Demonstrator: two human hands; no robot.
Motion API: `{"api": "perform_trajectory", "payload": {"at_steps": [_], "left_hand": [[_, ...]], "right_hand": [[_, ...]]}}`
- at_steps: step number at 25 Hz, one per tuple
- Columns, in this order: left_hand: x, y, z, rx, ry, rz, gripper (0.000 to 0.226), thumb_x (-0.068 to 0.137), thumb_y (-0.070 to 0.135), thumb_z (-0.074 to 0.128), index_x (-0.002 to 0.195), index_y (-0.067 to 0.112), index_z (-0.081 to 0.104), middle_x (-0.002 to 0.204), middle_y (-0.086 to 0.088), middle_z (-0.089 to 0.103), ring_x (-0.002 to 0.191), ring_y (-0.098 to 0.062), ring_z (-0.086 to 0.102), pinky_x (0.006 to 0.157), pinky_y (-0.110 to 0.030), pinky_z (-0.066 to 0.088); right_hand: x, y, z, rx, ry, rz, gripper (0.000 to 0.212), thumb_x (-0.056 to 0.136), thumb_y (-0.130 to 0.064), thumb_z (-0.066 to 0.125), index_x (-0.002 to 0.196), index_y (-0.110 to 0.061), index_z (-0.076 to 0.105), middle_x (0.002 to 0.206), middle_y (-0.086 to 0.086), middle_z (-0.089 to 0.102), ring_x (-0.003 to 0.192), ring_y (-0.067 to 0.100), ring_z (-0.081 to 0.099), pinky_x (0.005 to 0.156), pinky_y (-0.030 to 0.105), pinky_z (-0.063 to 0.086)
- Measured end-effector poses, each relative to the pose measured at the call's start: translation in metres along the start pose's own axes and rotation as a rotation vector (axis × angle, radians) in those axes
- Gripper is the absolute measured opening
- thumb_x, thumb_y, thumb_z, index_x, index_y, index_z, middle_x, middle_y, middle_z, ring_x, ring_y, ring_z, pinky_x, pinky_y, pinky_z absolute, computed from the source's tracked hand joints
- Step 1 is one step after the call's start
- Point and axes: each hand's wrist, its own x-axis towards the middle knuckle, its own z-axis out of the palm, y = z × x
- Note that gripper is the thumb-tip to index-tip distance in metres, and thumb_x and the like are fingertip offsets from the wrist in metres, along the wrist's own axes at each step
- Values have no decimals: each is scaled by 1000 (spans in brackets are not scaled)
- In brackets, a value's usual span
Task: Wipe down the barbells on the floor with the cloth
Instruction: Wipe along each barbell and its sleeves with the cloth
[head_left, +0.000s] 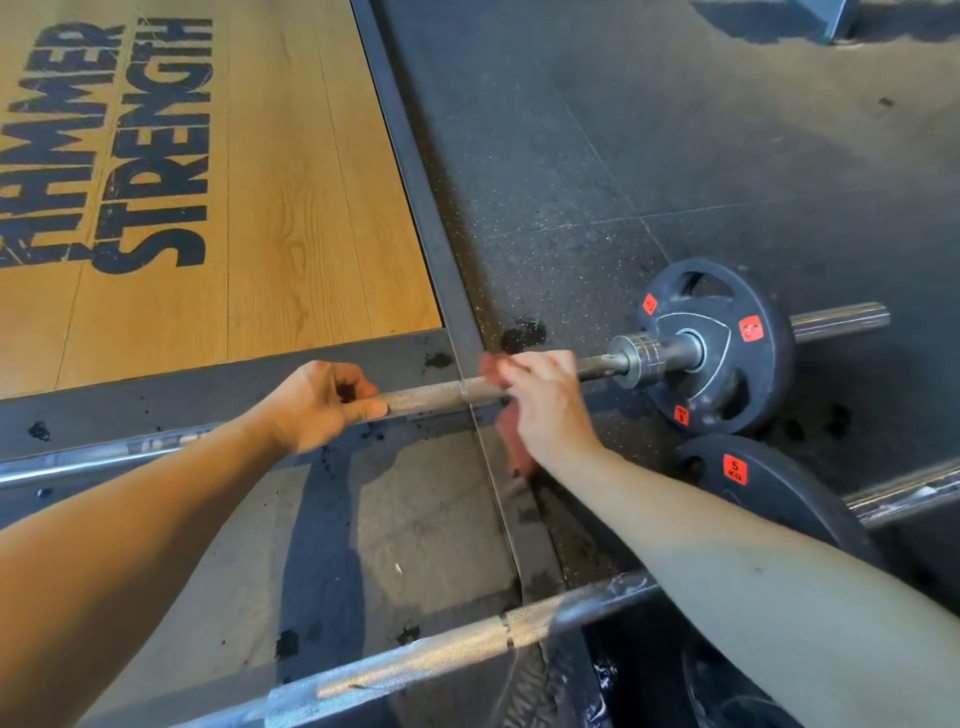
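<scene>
Rubber floor (675, 156): barbell (431, 397) is rested on it, gripped by left hand (322, 402), away from plate (727, 374); soft cloth (514, 452) is clamped round it by right hand (545, 402), near plate. Barbell judged heavy, rigid; best held at knurling.

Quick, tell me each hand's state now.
Left hand: gripping the barbell by its shaft.
Right hand: holding the red cloth on that barbell.

- Bright, warm light covers the wooden platform (291, 171); a pale sunlit patch lies on the far right floor (779, 130).
- A dark shadow band crosses the near floor.
- The right hand (545, 400) and cloth (514, 452) are motion-blurred.
- Straight edges bow near the borders.
</scene>
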Motion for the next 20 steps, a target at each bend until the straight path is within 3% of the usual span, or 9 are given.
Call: {"api": "perform_trajectory", "payload": {"at_steps": [2,4,7,9,11,13,17,18,20], "left_hand": [[-5,0,2,28,-2,24,18,85,40,79,87,23,74,83,-6,71,71,-21,60,67,-36,50],[-7,-1,3,39,-7,44,19,85,40,78,88,22,73,85,-6,71,79,-27,64,73,-40,53],[-12,-1,5,53,-2,38,18,85,39,79,89,22,73,86,-5,72,83,-28,66,78,-42,55],[-13,-1,7,71,11,18,17,85,38,79,89,23,73,86,-4,71,83,-29,66,77,-43,55],[-12,1,7,76,18,-8,17,85,40,80,88,25,73,86,-5,72,82,-30,66,76,-44,55],[-13,0,6,67,19,-23,18,84,44,80,87,27,73,87,-3,72,82,-27,66,77,-44,57],[-11,-1,9,112,21,-9,19,84,47,78,89,30,72,89,2,71,88,-22,64,87,-43,55],[-11,-2,11,129,33,-3,19,84,48,77,89,30,72,89,2,71,89,-22,64,89,-43,54],[-12,-2,9,159,55,2,20,85,49,75,88,30,71,87,4,71,89,-21,63,92,-43,52]], "right_hand": [[-3,38,-19,-65,153,233,37,90,7,56,113,-14,76,117,3,55,110,31,45,103,34,39],[-7,35,-18,-11,244,457,30,93,4,61,111,-13,76,117,-4,41,112,28,40,105,41,43],[-17,-42,20,105,104,388,25,92,3,62,110,-13,71,117,-3,39,100,11,35,97,27,42],[-26,-82,32,151,-30,207,31,94,2,59,118,-14,69,119,3,44,103,14,40,93,26,41],[-19,-74,24,163,-109,97,30,96,-1,58,120,-17,68,116,3,46,106,19,43,91,26,42],[-17,-39,-3,138,-116,158,21,100,-8,56,113,-20,68,109,-1,44,103,17,45,89,23,41],[-7,33,-39,-82,101,445,31,91,1,60,110,-18,76,108,1,43,109,31,46,100,32,38],[-5,26,-39,-101,91,492,34,89,0,62,113,-20,75,111,4,45,113,31,46,99,28,35],[-6,-17,-21,-21,38,546,27,91,-8,65,112,-23,69,116,4,48,107,16,48,87,21,33]]}}
